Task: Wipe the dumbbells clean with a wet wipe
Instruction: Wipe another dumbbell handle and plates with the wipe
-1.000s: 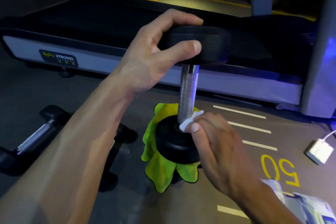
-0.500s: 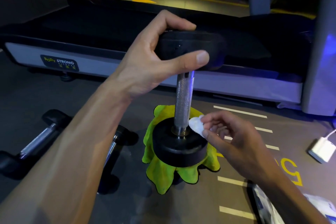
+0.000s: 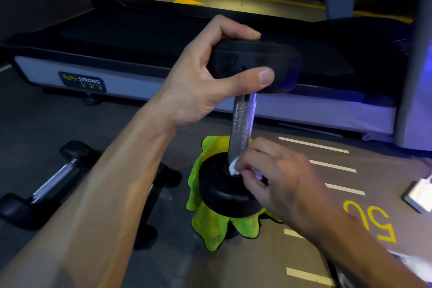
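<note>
A black dumbbell [image 3: 242, 121] with a knurled metal handle stands upright on a yellow-green cloth [image 3: 210, 222] on the floor. My left hand [image 3: 210, 77] grips its top head, thumb across the front. My right hand [image 3: 280, 180] pinches a small white wet wipe [image 3: 233, 167] against the base of the handle, where it meets the lower head. Two more dumbbells lie on the floor at left, the nearer one [image 3: 44, 184] in plain view and the other [image 3: 163, 175] mostly hidden behind my left forearm.
A treadmill [image 3: 140, 82] with a grey side rail runs across the back. At the right edge lies a white charger block [image 3: 418, 196] with a cable. A wipe packet [image 3: 406, 262] shows at the bottom right. White lines and a yellow "50" mark the floor.
My right hand drew the wipe a little away from the handle, then pressed it back against the handle's base. My left hand kept its hold on the top head.
</note>
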Demonstrator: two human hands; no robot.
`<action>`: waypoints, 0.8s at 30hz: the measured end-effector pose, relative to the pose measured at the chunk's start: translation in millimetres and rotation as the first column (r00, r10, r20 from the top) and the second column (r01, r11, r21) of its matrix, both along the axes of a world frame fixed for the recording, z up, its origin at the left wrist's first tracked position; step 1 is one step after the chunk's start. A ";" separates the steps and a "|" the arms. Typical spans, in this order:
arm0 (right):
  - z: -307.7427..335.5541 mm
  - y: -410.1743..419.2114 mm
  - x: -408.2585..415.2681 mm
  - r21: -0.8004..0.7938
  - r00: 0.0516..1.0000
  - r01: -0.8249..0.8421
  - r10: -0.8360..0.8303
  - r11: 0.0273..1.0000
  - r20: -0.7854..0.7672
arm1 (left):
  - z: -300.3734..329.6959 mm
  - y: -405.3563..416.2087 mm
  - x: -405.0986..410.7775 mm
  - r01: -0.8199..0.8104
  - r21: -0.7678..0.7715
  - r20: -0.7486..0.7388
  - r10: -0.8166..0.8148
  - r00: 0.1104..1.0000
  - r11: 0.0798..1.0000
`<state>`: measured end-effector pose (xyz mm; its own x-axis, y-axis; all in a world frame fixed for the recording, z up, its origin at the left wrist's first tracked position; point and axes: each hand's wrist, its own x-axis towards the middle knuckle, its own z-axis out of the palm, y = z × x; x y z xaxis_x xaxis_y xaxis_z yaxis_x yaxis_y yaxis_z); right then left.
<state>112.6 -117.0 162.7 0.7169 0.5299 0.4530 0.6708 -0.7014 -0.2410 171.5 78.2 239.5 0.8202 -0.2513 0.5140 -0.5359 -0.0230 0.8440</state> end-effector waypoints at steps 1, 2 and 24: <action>1.6 -0.3 -1.1 0.044 0.999 0.009 -0.011 0.999 0.044 | -0.1 0.0 0.6 0.000 -0.008 -0.006 0.000 1.000 1.000; 4.9 -0.3 1.5 0.095 0.994 0.025 -0.034 0.995 0.100 | -0.3 0.3 1.1 -0.005 -0.012 -0.007 0.004 1.000 1.000; 9.5 13.3 16.5 0.436 0.980 0.056 -0.134 0.898 0.150 | -4.0 -6.2 5.0 -0.034 -0.064 -0.056 0.031 0.998 0.997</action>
<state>129.1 -103.6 172.3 0.6447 0.1901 0.7404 0.6642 -0.6188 -0.4194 176.6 72.0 235.4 0.8547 -0.1914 0.4825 -0.4887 0.0165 0.8723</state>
